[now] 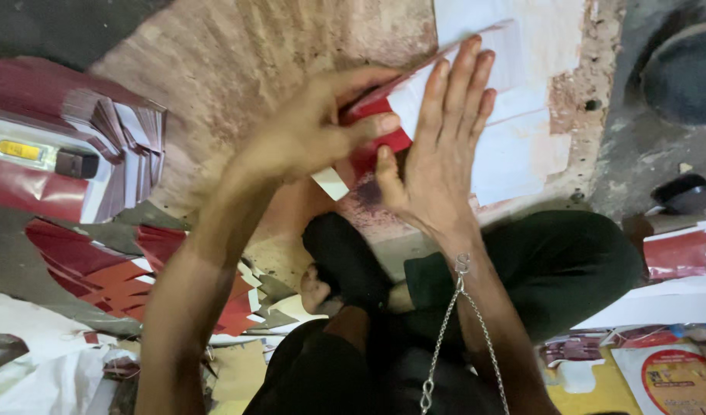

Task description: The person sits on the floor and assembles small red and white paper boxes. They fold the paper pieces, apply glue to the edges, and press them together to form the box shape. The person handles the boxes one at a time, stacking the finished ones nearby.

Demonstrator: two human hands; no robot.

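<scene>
I look down at a stained wooden board (238,69) on the floor. My left hand (311,134) pinches a red and white paper piece (395,107) between thumb and fingers. My right hand (441,146) lies flat with straight fingers, pressing on the same piece from the right. White paper sheets (522,146) lie on the board just beyond my right fingertips. A thin metal chain (449,330) hangs from my right wrist. My crossed legs in dark trousers (553,261) sit below the hands.
A stack of folded red and white paper pieces (118,134) lies at the left, with a small black and yellow object (57,157) beside it. More red cut pieces (114,277) are fanned out at lower left. Printed sheets (668,376) lie at lower right.
</scene>
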